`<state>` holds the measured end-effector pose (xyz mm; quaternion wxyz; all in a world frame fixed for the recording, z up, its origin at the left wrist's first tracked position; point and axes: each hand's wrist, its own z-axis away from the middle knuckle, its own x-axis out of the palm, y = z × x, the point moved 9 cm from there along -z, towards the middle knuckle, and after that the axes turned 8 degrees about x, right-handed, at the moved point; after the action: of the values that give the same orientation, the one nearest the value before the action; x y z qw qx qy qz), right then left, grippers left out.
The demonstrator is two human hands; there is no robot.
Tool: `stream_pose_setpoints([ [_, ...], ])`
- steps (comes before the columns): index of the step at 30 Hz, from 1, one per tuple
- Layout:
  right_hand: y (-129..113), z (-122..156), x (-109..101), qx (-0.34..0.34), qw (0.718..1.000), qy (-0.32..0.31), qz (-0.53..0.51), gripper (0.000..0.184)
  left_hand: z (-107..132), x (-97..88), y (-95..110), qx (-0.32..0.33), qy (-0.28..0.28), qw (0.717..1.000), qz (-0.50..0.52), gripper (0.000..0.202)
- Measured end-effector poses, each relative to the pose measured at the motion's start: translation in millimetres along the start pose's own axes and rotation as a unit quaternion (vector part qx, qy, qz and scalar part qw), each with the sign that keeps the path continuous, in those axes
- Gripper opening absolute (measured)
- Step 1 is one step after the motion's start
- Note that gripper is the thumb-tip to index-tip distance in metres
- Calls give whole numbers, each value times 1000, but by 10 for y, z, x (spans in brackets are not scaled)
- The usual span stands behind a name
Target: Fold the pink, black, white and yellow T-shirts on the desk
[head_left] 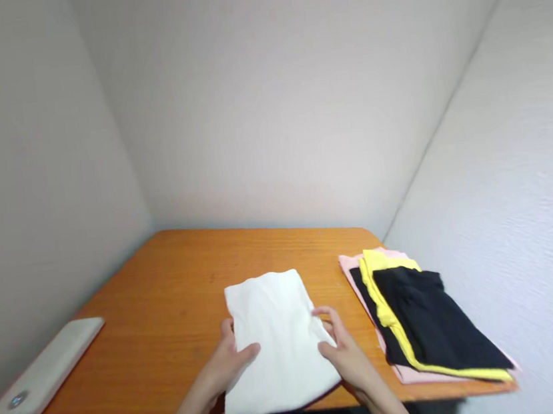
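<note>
A folded white cloth (279, 341), perhaps a garment, is held at the front of the wooden table, its near edge reaching the table's front edge. My left hand (232, 359) grips its left side, thumb on top and fingers hidden underneath. On the opposite side my right hand (341, 347) grips the cloth's right edge, thumb on top and forefinger bent at the side. Whether the cloth rests on the table or is slightly raised, I cannot tell.
On the right lies a stack of folded clothes, with a black one (442, 321) over yellow (377, 262), black and pink ones (349, 264). A white power-bank-like device (49, 366) with a cable is at the left edge of the wooden table (187, 298). Walls enclose the back and sides.
</note>
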<state>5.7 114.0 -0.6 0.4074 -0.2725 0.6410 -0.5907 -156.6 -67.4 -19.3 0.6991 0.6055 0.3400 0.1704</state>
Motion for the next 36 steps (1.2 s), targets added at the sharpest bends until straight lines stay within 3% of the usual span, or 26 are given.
stream_pose_setpoints([
  [3,-309,-101,-270,-40,998,36,42,65,-215,226,239,56,2,998,-9,56],
  [6,-726,-346,-733,-66,994,64,61,60,-560,540,789,119,2,993,-9,57],
  [9,-1182,-466,-1397,-87,987,128,45,60,-823,845,1544,188,7,982,31,60],
  [11,-1418,-378,-1877,-101,978,179,33,63,-877,1060,2030,248,3,965,79,64],
  [14,-1463,-22,-2579,-97,960,260,34,68,-802,1516,2436,310,-47,938,150,69],
  [17,-1008,378,-3134,-35,948,312,61,68,-637,2109,2352,324,-126,922,172,77],
  [20,-253,711,-3492,60,922,353,148,68,-445,2646,1929,285,-217,923,137,90],
  [23,440,945,-3634,148,884,373,242,65,-264,2865,1502,231,-260,936,56,92],
  [25,735,981,-3568,165,891,330,266,58,-147,2868,1387,220,-274,936,16,88],
  [28,874,979,-3414,150,899,279,301,49,7,2857,1405,224,-297,928,0,85],
  [33,775,1078,-3312,141,837,354,392,48,122,2919,1371,229,-306,924,-12,85],
  [36,721,1141,-3141,133,829,378,390,50,127,2857,1280,236,-285,929,-5,85],
])
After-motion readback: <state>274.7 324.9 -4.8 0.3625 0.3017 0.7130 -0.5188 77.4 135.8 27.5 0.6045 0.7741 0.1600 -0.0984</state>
